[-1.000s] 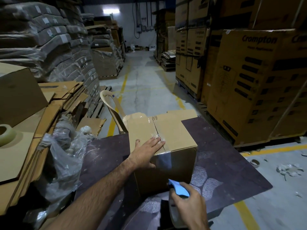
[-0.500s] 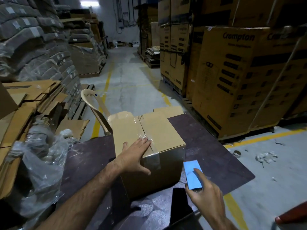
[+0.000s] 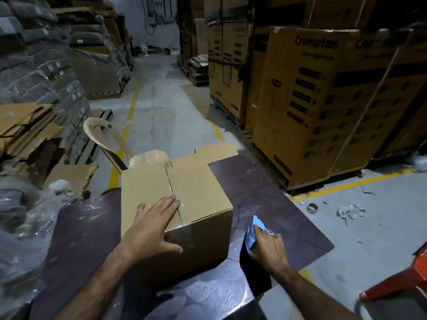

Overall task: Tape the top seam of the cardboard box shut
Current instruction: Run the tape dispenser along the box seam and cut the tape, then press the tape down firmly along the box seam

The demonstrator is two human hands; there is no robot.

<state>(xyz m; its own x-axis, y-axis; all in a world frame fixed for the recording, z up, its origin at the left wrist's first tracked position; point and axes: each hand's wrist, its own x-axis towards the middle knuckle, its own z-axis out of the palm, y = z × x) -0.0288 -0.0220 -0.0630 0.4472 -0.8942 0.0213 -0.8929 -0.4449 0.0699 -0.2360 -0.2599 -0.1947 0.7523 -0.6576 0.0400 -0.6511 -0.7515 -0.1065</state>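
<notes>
A closed brown cardboard box [image 3: 198, 188] stands on a dark table [image 3: 265, 192]. Clear tape runs along its top seam and down the near face. My left hand [image 3: 152, 224] lies flat on the box top at the near edge, fingers spread over the taped seam, thumb on the near face. My right hand [image 3: 265, 248] is to the right of the box, just above the table, gripping a blue tape dispenser [image 3: 253, 229]. A dark strip hangs below the dispenser.
A beige plastic chair [image 3: 104, 135] stands behind the box. Flattened cardboard [image 3: 27, 130] and plastic wrap [image 3: 23, 227] lie at left. Stacked printed cartons [image 3: 323, 100] fill the right. An orange stool [image 3: 402, 280] is at lower right. A tape core [image 3: 312, 207] lies on the floor.
My right hand has carried the blue dispenser from the box's near face out to the right of the box. My left hand stays pressed on the top. The view has shifted right.
</notes>
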